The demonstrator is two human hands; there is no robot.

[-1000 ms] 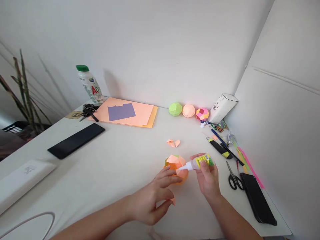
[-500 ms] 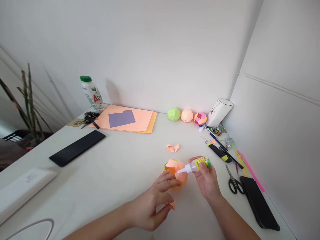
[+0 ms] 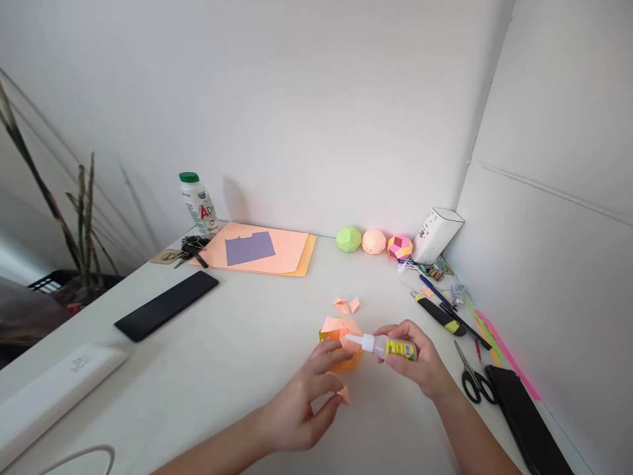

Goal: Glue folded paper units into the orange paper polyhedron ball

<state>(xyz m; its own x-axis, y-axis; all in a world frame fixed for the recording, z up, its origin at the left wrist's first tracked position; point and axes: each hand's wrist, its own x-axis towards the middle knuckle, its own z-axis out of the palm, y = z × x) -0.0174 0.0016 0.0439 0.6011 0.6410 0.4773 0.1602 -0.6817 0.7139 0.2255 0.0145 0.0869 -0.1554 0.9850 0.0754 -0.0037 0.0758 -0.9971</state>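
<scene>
My right hand (image 3: 423, 361) is closed round a small glue bottle (image 3: 399, 349) with a yellow label, held on its side. The white nozzle points left, over the front of a paper polyhedron (image 3: 341, 324) in peach and orange; I cannot tell whether its tip touches. My left hand (image 3: 299, 402) pinches a small peach paper piece (image 3: 345, 396) between thumb and index finger. Its other fingers reach over the left side of the polyhedron and hide part of it. Beyond, two small folded peach scraps (image 3: 341, 304) lie on the desk.
Along the wall sit a green paper ball (image 3: 349, 239), a peach one (image 3: 373, 242) and a pink-yellow one (image 3: 399, 247). A cutter (image 3: 440, 315), scissors (image 3: 475, 377) and a black phone (image 3: 529, 422) lie right. Paper sheets (image 3: 291, 247), a bottle (image 3: 200, 206) and a black slab (image 3: 168, 305) are left.
The glue bottle has tipped from a slight upward slant to nearly level, its nozzle now slightly higher than its base. My left hand keeps its pinch. The whole view has shifted a little.
</scene>
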